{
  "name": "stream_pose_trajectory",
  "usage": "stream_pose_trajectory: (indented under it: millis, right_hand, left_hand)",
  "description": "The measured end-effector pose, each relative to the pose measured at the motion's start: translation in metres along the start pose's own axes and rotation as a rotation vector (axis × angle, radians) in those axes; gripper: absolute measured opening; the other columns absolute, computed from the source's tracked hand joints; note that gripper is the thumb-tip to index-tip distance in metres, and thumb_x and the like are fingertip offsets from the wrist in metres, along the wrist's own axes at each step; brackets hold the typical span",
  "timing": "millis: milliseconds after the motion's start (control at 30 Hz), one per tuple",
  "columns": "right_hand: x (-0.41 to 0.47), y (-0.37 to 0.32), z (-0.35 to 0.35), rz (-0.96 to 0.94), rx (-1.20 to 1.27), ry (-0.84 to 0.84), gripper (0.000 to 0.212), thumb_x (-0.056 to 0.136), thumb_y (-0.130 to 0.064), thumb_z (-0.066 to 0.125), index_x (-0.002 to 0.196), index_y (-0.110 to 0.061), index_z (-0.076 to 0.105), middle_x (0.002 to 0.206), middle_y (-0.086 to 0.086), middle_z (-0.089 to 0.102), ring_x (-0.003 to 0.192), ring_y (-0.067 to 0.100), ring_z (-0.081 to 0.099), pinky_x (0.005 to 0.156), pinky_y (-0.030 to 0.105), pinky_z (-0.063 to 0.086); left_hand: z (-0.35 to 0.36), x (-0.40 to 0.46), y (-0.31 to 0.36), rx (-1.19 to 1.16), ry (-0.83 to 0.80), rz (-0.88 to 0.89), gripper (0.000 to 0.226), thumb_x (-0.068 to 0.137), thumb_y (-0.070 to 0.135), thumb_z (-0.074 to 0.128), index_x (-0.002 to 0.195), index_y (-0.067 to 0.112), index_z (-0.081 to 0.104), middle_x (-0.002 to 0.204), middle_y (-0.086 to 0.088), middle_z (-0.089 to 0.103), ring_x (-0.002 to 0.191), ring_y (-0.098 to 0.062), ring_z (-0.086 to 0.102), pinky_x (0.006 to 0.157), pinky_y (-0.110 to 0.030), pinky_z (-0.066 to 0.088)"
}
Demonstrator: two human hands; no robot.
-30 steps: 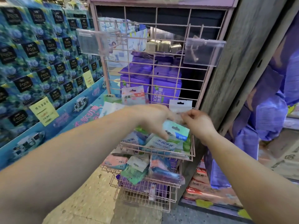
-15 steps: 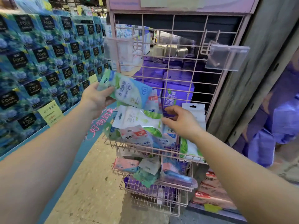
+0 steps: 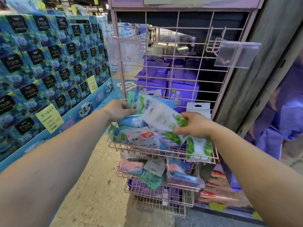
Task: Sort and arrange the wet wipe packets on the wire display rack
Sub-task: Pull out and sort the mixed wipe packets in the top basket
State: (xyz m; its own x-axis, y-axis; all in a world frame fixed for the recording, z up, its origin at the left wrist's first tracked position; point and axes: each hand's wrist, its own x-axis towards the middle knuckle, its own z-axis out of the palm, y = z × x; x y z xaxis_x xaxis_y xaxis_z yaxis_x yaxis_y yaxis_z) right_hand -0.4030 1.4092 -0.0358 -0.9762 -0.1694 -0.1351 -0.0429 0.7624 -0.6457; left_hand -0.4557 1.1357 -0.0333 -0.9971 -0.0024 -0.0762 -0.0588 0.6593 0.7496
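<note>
Standing before a pink wire display rack [image 3: 180, 76], a person works with both bare hands over its upper basket [image 3: 162, 150]. Left hand [image 3: 117, 110]: grip closed around a small fan of wet wipe packets [image 3: 141, 102], green, white and blue, held just above the basket's left side. Right hand [image 3: 196, 126]: fingers and thumb pinching the lower corner of one white packet with green leaf print [image 3: 164, 118], which slants between the two hands and overlaps the fan. Upper basket contents: a loose heap of mixed packets, one bearing a red label [image 3: 142, 136], and a white-and-green packet standing upright at the right end [image 3: 199, 148]. Lower basket [image 3: 160, 187]: pink, grey, green and blue packets, jumbled. Surroundings: purple packs [image 3: 182, 94] behind the rack's grid, clear plastic tag holders [image 3: 237, 54] on hooks, a wall of blue tissue boxes [image 3: 49, 66] to the left, and a speckled floor [image 3: 91, 185]. Handling note, by judgement: these packets look light, soft and floppy, with a glossy film that may slide when stacked, so a firm pinch at a sealed edge or the stiffer hang-tab end should serve best; squeezing the middle would only bend them. Sorting appears at an early to middle stage, with most stock unarranged.
</note>
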Motion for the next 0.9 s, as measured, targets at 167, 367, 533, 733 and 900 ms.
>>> stream_pose_trajectory:
  millis: [167, 367, 533, 733, 900]
  right_hand:
    - [-0.005, 0.047, -0.009, 0.099, 0.564, 0.176, 0.033, 0.083, -0.019, 0.072, 0.114, -0.017, 0.059, 0.104, 0.005, 0.073, 0.09, 0.023, 0.071, 0.088, 0.044, 0.056]
    - [-0.015, 0.074, -0.019, 0.107, 0.589, 0.231, 0.036, 0.078, -0.013, 0.076, 0.112, -0.013, 0.063, 0.106, 0.008, 0.073, 0.09, 0.022, 0.071, 0.088, 0.041, 0.056]
    - [-0.022, 0.086, -0.026, 0.197, 0.226, -0.003, 0.029, 0.076, -0.026, 0.078, 0.103, -0.02, 0.071, 0.102, -0.004, 0.074, 0.092, 0.011, 0.07, 0.095, 0.031, 0.051]
    - [-0.02, 0.079, -0.023, 0.219, 0.164, 0.322, 0.084, 0.06, -0.042, 0.087, 0.131, -0.019, 0.048, 0.115, -0.001, 0.065, 0.099, 0.017, 0.064, 0.082, 0.029, 0.051]
    - [-0.022, 0.079, -0.015, 0.228, 0.189, 0.286, 0.055, 0.068, -0.031, 0.084, 0.117, -0.017, 0.061, 0.107, 0.0, 0.07, 0.086, 0.013, 0.065, 0.077, 0.027, 0.052]
  left_hand:
    - [0.008, 0.007, 0.014, 0.013, 0.124, -0.081, 0.025, 0.08, 0.025, 0.076, 0.069, 0.009, 0.059, 0.069, -0.005, 0.052, 0.066, -0.019, 0.047, 0.057, -0.025, 0.038]
    - [0.003, -0.005, 0.04, 0.168, 0.462, 0.084, 0.05, 0.079, 0.042, 0.071, 0.12, 0.016, 0.057, 0.119, -0.008, 0.062, 0.108, -0.031, 0.058, 0.092, -0.043, 0.048]
    - [0.026, -0.036, 0.08, 0.212, 0.329, 0.335, 0.019, 0.085, 0.03, 0.067, 0.095, 0.014, 0.068, 0.095, -0.004, 0.068, 0.084, -0.019, 0.057, 0.076, -0.027, 0.043]
    - [0.095, -0.043, 0.11, 0.37, -0.153, 0.336, 0.062, 0.081, 0.039, 0.07, 0.134, 0.014, 0.048, 0.132, -0.006, 0.058, 0.12, -0.023, 0.055, 0.101, -0.033, 0.043]
    - [0.132, -0.029, 0.118, 0.674, -0.252, 0.344, 0.054, 0.078, 0.045, 0.068, 0.121, 0.016, 0.054, 0.12, -0.004, 0.063, 0.11, -0.028, 0.059, 0.091, -0.038, 0.049]
